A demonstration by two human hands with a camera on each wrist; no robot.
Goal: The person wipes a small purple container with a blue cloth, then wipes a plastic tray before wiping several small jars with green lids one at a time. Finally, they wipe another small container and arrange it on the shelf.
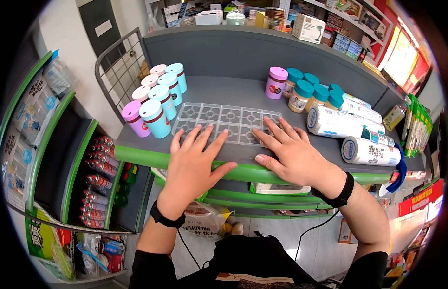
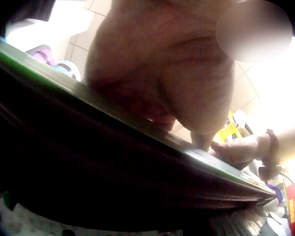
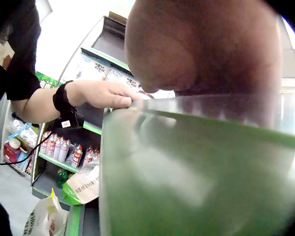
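A clear plastic grid tray (image 1: 210, 113) with square cells lies on the grey shelf (image 1: 219, 89). My left hand (image 1: 191, 161) is palm down with fingers spread, fingertips at the tray's near left edge. Likewise spread, my right hand (image 1: 293, 156) has its fingertips over the tray's near right part and its thumb by the shelf's green front edge. Neither hand grips anything. In the left wrist view the left hand (image 2: 162, 69) is dark and close, with the right hand (image 2: 236, 150) beyond it. The right wrist view shows the left hand (image 3: 105, 93) at the green edge.
Left of the tray stand rows of blue cups (image 1: 155, 119), pink cups (image 1: 149, 80) and a purple cup (image 1: 135, 119). On the right are a purple cup (image 1: 276, 83), several teal-lidded jars (image 1: 301, 96) and white cylindrical packs (image 1: 332, 121) lying down. A wire rack (image 1: 119, 72) borders the left end.
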